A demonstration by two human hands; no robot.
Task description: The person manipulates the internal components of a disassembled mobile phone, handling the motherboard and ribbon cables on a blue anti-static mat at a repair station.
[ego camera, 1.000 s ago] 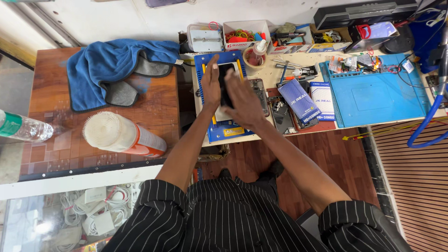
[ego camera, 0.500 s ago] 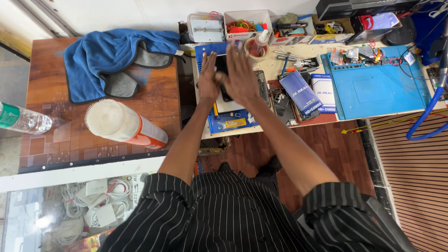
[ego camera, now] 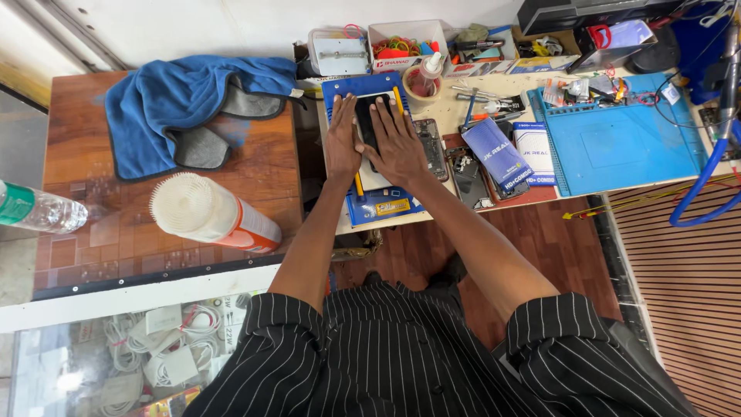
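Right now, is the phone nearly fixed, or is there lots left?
Done: the phone already lies flat on the blue pad. In hand: the left hand and right hand both press flat on it, covering most of it, so I cannot tell how the screen sits. Left: probably plenty, since another opened phone, parts and tools lie beside it.

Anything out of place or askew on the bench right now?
The orange-and-white container lies on its side on the wooden counter, beside a heaped blue cloth. Both hands, left and right, rest flat on the phone.
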